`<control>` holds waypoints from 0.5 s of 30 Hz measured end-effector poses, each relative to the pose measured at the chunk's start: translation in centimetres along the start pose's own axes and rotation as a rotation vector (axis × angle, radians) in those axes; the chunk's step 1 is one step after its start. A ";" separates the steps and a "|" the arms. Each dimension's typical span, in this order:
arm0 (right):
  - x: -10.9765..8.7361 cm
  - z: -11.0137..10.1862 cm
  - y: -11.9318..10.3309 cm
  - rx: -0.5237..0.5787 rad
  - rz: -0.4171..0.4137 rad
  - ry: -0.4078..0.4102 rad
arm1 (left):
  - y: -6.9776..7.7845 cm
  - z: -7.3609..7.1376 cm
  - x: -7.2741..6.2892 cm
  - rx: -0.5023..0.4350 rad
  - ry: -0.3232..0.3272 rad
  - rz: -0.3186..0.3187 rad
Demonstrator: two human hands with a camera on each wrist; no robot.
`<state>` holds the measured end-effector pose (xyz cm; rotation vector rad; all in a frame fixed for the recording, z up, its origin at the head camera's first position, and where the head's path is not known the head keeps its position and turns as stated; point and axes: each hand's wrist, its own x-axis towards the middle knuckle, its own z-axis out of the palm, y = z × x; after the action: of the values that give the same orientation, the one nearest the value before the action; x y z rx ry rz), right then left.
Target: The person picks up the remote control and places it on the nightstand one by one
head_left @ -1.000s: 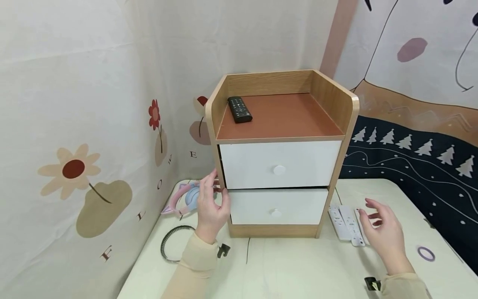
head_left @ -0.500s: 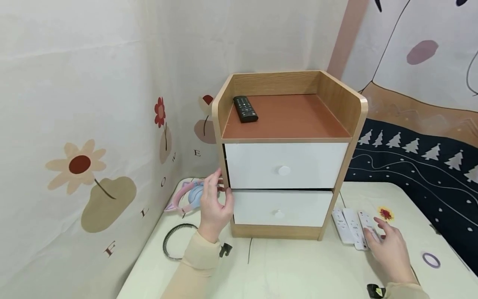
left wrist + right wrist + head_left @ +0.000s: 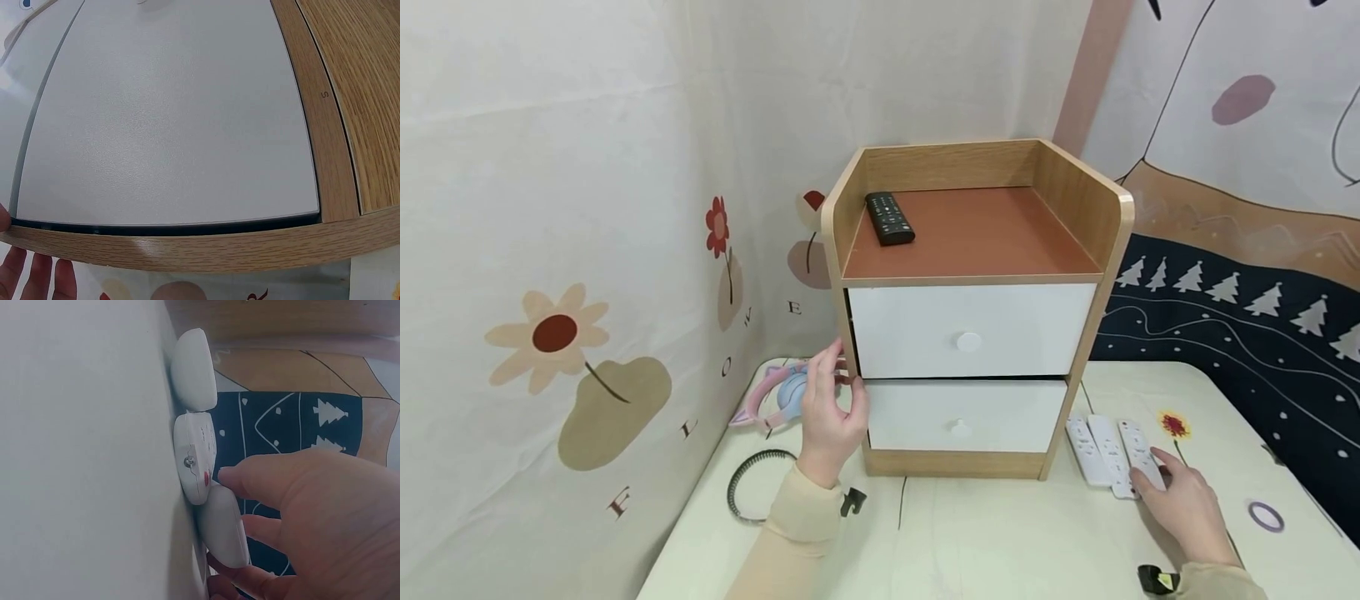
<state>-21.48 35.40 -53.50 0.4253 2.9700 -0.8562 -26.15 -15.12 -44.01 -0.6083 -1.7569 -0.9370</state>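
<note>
A small wooden cabinet (image 3: 985,462) with two white drawers stands on the table. At its left side my left hand (image 3: 833,421) grips the side panel, thumb at the front edge and fingers along the outside. In the left wrist view those fingers (image 3: 40,278) show below the panel edge. On the right, three white remote controls (image 3: 1105,457) lie side by side. My right hand (image 3: 1183,504) pinches the rightmost white remote control (image 3: 222,528), which is slightly tilted against its neighbour. Its thumb is on the near side, the fingers on the far side.
A black remote control (image 3: 890,218) lies on the cabinet's top shelf. Pink and blue headphones (image 3: 775,396) and a dark coiled ring (image 3: 737,487) are at left. A purple ring (image 3: 1266,516) lies at right. Fabric walls (image 3: 587,125) stand behind and to the left.
My right hand has come down onto the rightmost white remote control, its fingers closing around it. The left hand keeps its place on the cabinet. The view has shifted slightly.
</note>
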 end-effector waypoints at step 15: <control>-0.5 -0.1 -0.4 0.001 0.050 0.001 | 0.1 -0.1 0.0 -0.003 -0.007 -0.011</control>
<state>-21.10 35.01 -53.15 0.4975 2.9459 -0.8536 -26.03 -15.15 -43.98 -0.6056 -1.7671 -0.9460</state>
